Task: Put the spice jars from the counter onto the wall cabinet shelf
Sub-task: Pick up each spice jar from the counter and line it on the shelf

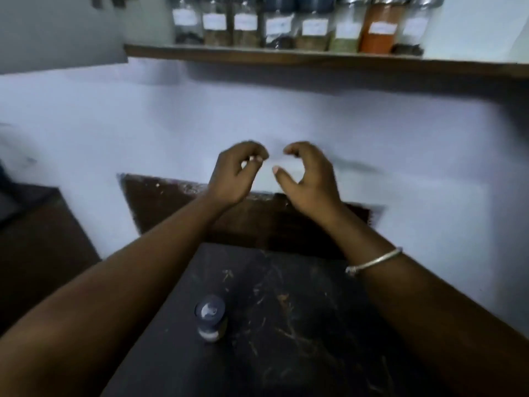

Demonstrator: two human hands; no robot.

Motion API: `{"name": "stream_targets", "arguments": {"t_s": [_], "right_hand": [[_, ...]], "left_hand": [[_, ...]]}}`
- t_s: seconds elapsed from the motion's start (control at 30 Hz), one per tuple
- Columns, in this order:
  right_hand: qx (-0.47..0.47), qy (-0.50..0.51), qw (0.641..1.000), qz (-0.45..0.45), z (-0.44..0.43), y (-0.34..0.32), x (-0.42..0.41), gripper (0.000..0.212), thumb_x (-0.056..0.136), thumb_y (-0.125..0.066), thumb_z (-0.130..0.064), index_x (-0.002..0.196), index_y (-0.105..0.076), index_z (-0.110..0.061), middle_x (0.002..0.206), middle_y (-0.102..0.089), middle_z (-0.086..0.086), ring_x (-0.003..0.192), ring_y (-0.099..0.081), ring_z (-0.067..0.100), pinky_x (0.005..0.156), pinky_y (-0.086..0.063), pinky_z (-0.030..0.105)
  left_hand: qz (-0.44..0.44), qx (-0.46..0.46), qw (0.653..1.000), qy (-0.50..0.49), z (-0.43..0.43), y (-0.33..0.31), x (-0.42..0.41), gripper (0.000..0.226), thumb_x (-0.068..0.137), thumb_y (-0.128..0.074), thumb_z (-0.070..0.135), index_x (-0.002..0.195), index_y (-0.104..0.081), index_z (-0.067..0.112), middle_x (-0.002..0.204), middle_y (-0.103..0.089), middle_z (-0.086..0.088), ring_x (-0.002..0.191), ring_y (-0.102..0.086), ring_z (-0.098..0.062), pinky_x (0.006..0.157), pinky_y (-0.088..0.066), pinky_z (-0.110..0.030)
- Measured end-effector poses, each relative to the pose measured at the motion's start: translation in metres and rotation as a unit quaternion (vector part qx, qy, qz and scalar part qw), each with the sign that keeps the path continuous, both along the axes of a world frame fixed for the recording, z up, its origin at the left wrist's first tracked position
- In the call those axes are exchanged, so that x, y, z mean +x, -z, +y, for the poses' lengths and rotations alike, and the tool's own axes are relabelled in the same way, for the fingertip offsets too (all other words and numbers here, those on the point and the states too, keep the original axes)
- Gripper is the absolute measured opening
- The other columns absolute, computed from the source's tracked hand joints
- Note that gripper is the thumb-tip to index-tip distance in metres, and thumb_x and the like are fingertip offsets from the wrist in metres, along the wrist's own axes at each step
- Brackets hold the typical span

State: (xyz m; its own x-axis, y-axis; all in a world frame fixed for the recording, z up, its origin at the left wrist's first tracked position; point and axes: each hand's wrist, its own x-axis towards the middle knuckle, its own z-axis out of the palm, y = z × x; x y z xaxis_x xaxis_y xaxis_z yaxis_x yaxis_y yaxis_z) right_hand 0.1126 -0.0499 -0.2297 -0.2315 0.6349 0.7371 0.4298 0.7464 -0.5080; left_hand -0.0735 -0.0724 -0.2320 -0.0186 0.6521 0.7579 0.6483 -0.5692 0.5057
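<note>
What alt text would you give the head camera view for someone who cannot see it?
The left hand and right hand hover empty, fingers curled, before a pale wall. One dark-capped jar stands on the dark counter below; labelled spice jars line a wooden shelf above.

Head view — forward and down, close over the counter (300, 310)

A pale, bluish-white wall (286, 116) is seen filling the middle of the view. A dark brown rectangular patch (160, 202) is shown on it, just behind the far edge of the table (286, 325). Beside the table's left edge, a lower brown surface (43, 247) is seen. A plain grey slab (57, 32) is seen at the upper left. A thin silver bangle (375, 260) is seen above the table's right edge.
</note>
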Motion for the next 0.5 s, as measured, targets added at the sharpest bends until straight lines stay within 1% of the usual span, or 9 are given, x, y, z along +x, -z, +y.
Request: {"name": "stream_targets", "arguments": {"t_s": [0.03,0.13,0.2,0.23,0.3,0.33,0.4,0.47,0.5], "right_hand": [[-0.022,-0.024,0.999,-0.003,-0.009,0.027,-0.013,0.032,0.084,-0.075,-0.024,0.111,-0.067,-0.009,0.111,-0.068,0.006,0.105,-0.065,0.023,0.092,-0.052,0.034],[-0.106,-0.088,0.989,-0.051,-0.035,0.109,-0.047,0.027,0.083,-0.073,-0.022,0.107,-0.065,-0.011,0.107,-0.065,0.006,0.099,-0.065,0.024,0.084,-0.055,0.04],[-0.173,-0.11,0.97,-0.127,-0.048,0.161,-0.071,0.027,0.085,-0.072,-0.02,0.11,-0.063,-0.013,0.113,-0.061,0.006,0.1,-0.063,0.024,0.083,-0.055,0.044],[-0.207,-0.114,0.957,-0.166,-0.053,0.183,-0.081,0.03,0.085,-0.072,-0.018,0.114,-0.063,-0.013,0.118,-0.059,0.007,0.104,-0.062,0.024,0.087,-0.055,0.045],[-0.279,-0.114,0.922,-0.243,-0.061,0.222,-0.106,0.045,0.084,-0.075,-0.02,0.126,-0.059,-0.014,0.132,-0.054,0.009,0.119,-0.058,0.028,0.098,-0.052,0.045],[-0.315,-0.11,0.895,-0.295,-0.065,0.238,-0.119,0.057,0.084,-0.076,-0.024,0.136,-0.053,-0.017,0.143,-0.047,0.01,0.13,-0.052,0.032,0.105,-0.049,0.045],[-0.372,-0.103,0.831,-0.4,-0.068,0.265,-0.133,0.085,0.082,-0.076,-0.032,0.154,-0.032,-0.023,0.162,-0.024,0.015,0.148,-0.031,0.04,0.119,-0.036,0.049],[-0.403,-0.11,0.78,-0.465,-0.069,0.287,-0.142,0.105,0.08,-0.078,-0.036,0.161,-0.012,-0.029,0.169,-0.005,0.015,0.154,-0.015,0.044,0.125,-0.025,0.051],[-0.408,-0.117,0.766,-0.482,-0.07,0.296,-0.143,0.109,0.08,-0.079,-0.037,0.162,-0.007,-0.031,0.17,-0.002,0.015,0.155,-0.013,0.044,0.125,-0.024,0.052]], "left_hand": [[-0.011,-0.045,0.999,-0.012,-0.011,0.028,-0.012,0.018,0.09,-0.056,0.003,0.097,-0.072,0.004,0.095,-0.073,-0.003,0.087,-0.066,-0.009,0.081,-0.051,-0.029],[-0.03,-0.182,0.98,-0.073,-0.047,0.118,-0.047,0.025,0.086,-0.055,0.003,0.105,-0.071,0.005,0.104,-0.074,-0.009,0.098,-0.069,-0.025,0.09,-0.055,-0.04],[-0.009,-0.295,0.947,-0.123,-0.069,0.174,-0.064,0.028,0.092,-0.056,0.004,0.118,-0.068,0.007,0.118,-0.071,-0.014,0.111,-0.066,-0.032,0.097,-0.052,-0.043],[0.002,-0.358,0.923,-0.143,-0.078,0.197,-0.067,0.033,0.096,-0.058,0.008,0.129,-0.063,0.007,0.129,-0.067,-0.017,0.12,-0.062,-0.034,0.103,-0.048,-0.042],[0.005,-0.472,0.866,-0.163,-0.096,0.239,-0.073,0.051,0.097,-0.063,0.019,0.145,-0.05,0.009,0.147,-0.054,-0.019,0.135,-0.052,-0.035,0.111,-0.041,-0.043],[0.013,-0.511,0.845,-0.16,-0.104,0.257,-0.077,0.064,0.095,-0.068,0.023,0.151,-0.042,0.01,0.154,-0.047,-0.019,0.141,-0.047,-0.036,0.115,-0.038,-0.044],[0.057,-0.559,0.817,-0.133,-0.117,0.283,-0.078,0.088,0.09,-0.075,0.026,0.161,-0.025,0.009,0.166,-0.029,-0.019,0.153,-0.028,-0.036,0.123,-0.027,-0.045],[0.08,-0.592,0.796,-0.101,-0.122,0.303,-0.081,0.1,0.09,-0.075,0.027,0.165,-0.011,0.01,0.172,-0.013,-0.017,0.16,-0.01,-0.035,0.127,-0.018,-0.046],[0.081,-0.603,0.789,-0.085,-0.124,0.31,-0.082,0.102,0.091,-0.075,0.027,0.165,-0.007,0.012,0.173,-0.007,-0.016,0.16,-0.005,-0.035,0.128,-0.016,-0.046]]}}
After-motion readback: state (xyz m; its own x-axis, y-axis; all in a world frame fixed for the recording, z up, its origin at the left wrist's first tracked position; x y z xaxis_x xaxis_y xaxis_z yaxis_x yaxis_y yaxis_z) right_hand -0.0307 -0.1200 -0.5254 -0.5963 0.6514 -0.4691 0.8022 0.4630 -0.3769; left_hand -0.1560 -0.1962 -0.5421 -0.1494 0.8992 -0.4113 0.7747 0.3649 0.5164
